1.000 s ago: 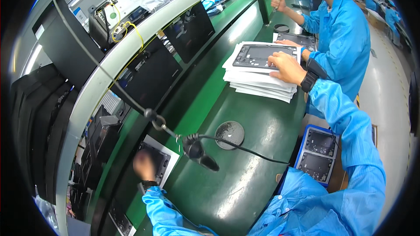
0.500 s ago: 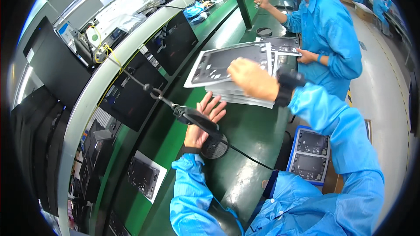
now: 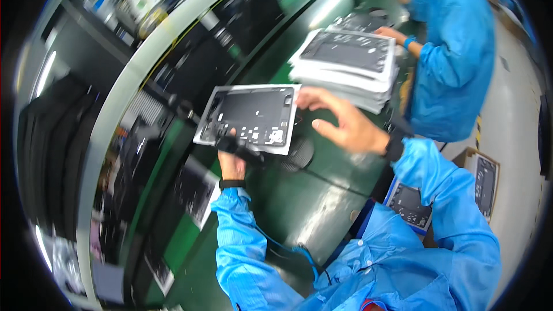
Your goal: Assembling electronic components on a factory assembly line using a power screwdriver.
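Observation:
A flat dark panel with a white rim (image 3: 253, 116) lies tilted on the green bench (image 3: 299, 213) in front of me. My left hand (image 3: 230, 164) is closed around a black electric screwdriver (image 3: 245, 151) at the panel's near edge. My right hand (image 3: 340, 125) hovers at the panel's right edge with fingers spread, the thumb close to the corner; whether it touches is blurred. Both my sleeves are blue.
A stack of similar panels (image 3: 348, 72) sits farther along the bench, with a co-worker in blue (image 3: 455, 52) beside it. A round black disc (image 3: 299, 152) is set in the bench. Another panel (image 3: 196, 190) lies at left; a blue tray (image 3: 409, 204) and a carton (image 3: 484, 178) stand at right.
My right hand has brought one panel from the stack down in front of me. My left hand with the screwdriver now sits at the panel's near edge. The view has swung closer.

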### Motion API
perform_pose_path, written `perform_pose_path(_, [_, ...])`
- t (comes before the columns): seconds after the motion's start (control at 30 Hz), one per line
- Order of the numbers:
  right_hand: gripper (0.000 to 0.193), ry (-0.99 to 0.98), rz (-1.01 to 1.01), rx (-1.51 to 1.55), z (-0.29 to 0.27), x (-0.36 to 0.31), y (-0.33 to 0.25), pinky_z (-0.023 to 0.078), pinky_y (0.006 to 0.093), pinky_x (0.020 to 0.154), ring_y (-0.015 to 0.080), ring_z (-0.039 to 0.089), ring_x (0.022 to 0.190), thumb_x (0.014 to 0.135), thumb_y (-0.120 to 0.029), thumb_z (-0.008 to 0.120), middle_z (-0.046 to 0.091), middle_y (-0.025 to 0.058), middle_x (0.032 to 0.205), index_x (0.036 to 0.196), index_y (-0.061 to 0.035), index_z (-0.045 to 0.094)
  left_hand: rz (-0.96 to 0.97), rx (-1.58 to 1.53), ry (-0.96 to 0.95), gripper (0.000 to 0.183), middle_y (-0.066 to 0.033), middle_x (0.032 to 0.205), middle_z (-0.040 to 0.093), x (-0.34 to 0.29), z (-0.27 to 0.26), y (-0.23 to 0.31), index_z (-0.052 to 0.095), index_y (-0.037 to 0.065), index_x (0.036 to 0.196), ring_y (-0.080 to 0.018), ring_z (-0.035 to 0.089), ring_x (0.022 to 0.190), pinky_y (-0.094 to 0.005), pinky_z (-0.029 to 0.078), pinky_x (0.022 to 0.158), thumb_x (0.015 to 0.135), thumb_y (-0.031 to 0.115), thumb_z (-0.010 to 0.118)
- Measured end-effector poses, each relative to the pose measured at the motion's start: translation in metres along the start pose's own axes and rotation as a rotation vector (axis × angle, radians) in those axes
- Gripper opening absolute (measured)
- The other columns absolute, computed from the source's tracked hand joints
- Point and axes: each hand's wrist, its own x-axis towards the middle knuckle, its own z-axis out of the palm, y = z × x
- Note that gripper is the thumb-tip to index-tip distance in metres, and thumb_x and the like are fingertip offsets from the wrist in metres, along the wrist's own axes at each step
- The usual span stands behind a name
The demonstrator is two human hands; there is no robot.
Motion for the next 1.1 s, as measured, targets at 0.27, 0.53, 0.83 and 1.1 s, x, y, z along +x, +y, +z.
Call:
perform_pose_path(0.27, [0.112,-0.439,0.098,0.28,0.097,0.069,0.016,0.028,0.0464,0.124,0.0327,0.04,0.146,0.077,-0.017,0.088,0.042,0.0241,0.154,0.163,-0.0142,0.017,-0.018,0.197,0.318,0.02,-0.0073,0.099,0.068,-0.161,-0.076,0.071,0.063,0.003,0.114,-0.0196,0.069,0.089,-0.0372,0.059,0.077,0.095,0.006,0.062])
perform_pose_path(0.53, [0.099,-0.839,-0.032,0.611,0.205,0.064,-0.01,0.039,0.0384,0.116,0.0233,0.053,0.134,0.083,-0.013,0.084,0.053,0.0169,0.144,0.16,-0.0106,0.022,-0.158,0.403,0.197,0.042,-0.0043,0.118,0.066,-0.266,-0.071,0.026,0.059,0.004,0.135,-0.0136,0.066,0.102,-0.0292,0.057,0.084,0.098,0.02,0.071])
perform_pose_path(0.83, [0.066,-0.8,0.669,0.955,0.129,-0.005,-0.087,0.05,0.0481,0.101,0.0404,0.068,0.113,0.104,-0.039,0.056,0.066,0.0307,0.123,0.148,-0.0012,0.025,-0.212,0.54,0.087,0.051,-0.0169,0.129,0.067,-0.279,-0.007,-0.015,0.05,-0.004,0.14,-0.0246,0.066,0.117,-0.0372,0.054,0.097,0.098,0.016,0.069])
perform_pose_path(1.1, [0.044,0.005,0.213,0.488,0.102,-0.016,-0.036,0.048,0.0262,0.069,0.0141,0.058,0.074,0.1,-0.023,0.062,0.054,0.0095,0.094,0.134,-0.0058,0.039,0.566,1.55,0.132,0.027,-0.0105,0.098,0.06,-0.222,0.004,-0.013,0.066,0.003,0.103,-0.0288,0.056,0.094,-0.0421,0.043,0.083,0.084,0.017,0.078])
